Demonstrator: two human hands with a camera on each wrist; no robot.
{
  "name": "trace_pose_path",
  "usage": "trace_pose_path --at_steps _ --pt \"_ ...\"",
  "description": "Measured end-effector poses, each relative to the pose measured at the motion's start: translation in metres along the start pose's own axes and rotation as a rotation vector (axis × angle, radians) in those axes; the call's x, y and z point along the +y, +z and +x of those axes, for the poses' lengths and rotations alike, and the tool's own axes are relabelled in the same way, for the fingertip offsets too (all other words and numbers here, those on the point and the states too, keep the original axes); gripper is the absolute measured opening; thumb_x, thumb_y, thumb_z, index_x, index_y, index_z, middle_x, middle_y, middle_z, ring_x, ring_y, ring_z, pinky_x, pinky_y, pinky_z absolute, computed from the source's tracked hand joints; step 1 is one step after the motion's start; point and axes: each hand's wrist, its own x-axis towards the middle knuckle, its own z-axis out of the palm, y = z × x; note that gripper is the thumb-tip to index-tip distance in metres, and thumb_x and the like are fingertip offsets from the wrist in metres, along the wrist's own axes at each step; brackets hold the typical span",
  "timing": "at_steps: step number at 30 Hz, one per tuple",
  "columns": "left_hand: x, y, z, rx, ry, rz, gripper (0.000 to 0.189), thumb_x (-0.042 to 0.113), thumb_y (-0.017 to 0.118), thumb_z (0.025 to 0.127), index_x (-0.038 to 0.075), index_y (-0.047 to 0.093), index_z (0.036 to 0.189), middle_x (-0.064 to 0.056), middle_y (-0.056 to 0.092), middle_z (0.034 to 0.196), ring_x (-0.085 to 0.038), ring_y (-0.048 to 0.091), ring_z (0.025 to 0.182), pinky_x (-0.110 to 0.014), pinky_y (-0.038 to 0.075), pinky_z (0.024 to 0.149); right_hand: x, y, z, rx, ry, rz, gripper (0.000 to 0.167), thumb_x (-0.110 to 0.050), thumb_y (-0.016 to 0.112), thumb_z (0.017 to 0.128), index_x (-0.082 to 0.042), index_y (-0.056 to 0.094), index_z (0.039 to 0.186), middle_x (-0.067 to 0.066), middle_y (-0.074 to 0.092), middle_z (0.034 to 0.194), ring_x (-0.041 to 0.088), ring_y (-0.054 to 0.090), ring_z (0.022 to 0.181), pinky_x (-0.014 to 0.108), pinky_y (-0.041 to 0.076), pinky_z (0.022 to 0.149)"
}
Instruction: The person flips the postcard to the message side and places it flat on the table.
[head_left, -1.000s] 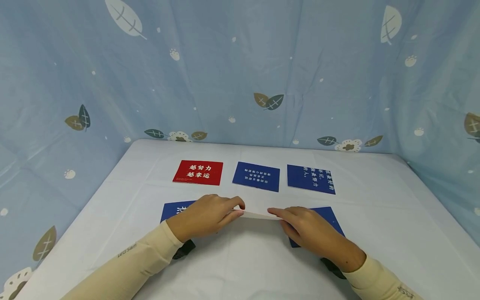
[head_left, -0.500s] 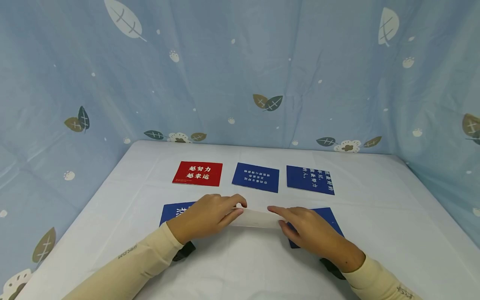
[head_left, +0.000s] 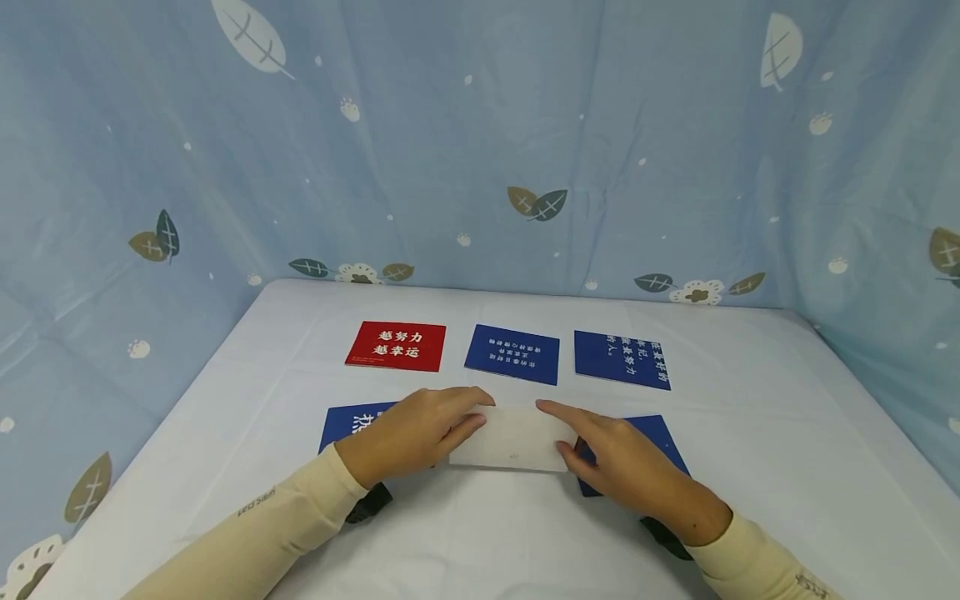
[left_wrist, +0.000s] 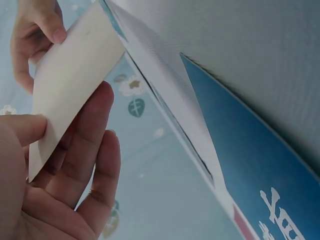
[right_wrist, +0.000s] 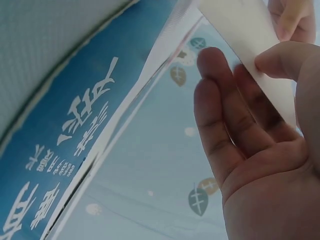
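A pale card (head_left: 513,437) is held up between the two hands, its plain, cream-white face turned toward the head camera and marked by a small, faint smudge near the lower edge. The card is rectangular and thin, and is held tilted. Its left end is pinched by the left hand (head_left: 408,437), with the thumb pressed on the pale face and the fingers set behind. Its right end is pinched by the right hand (head_left: 618,458) in the same way, thumb in front, fingers behind. In the head view, both ends are partly covered by the hands; the far face is hidden.
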Motion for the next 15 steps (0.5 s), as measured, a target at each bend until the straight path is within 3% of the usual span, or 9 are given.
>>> trace_pose_path --at_steps 9,15 --pt "0.0017 0.0000 0.0022 -0.063 -0.094 -0.051 0.035 0.025 0.065 0.098 0.016 0.061 0.132 -0.001 0.070 0.126 -0.014 0.068 0.114 -0.031 0.056 0.094 -0.0003 0.0010 0.0011 0.057 0.009 -0.052 0.079 -0.005 0.081 0.082 -0.024 0.044 0.149 -0.004 0.056 0.097 -0.003 0.051 0.071 0.009 0.043 0.054" --pt "-0.0002 0.0037 0.0018 -0.113 -0.140 -0.084 0.036 0.026 0.064 0.098 0.018 0.060 0.134 0.001 0.069 0.125 -0.011 0.067 0.110 -0.030 0.056 0.096 -0.0003 0.0013 0.0033 -0.014 0.050 -0.062 0.071 -0.007 0.080 0.083 -0.022 0.050 0.145 0.000 0.057 0.108 0.001 0.052 0.073 0.010 0.044 0.055"
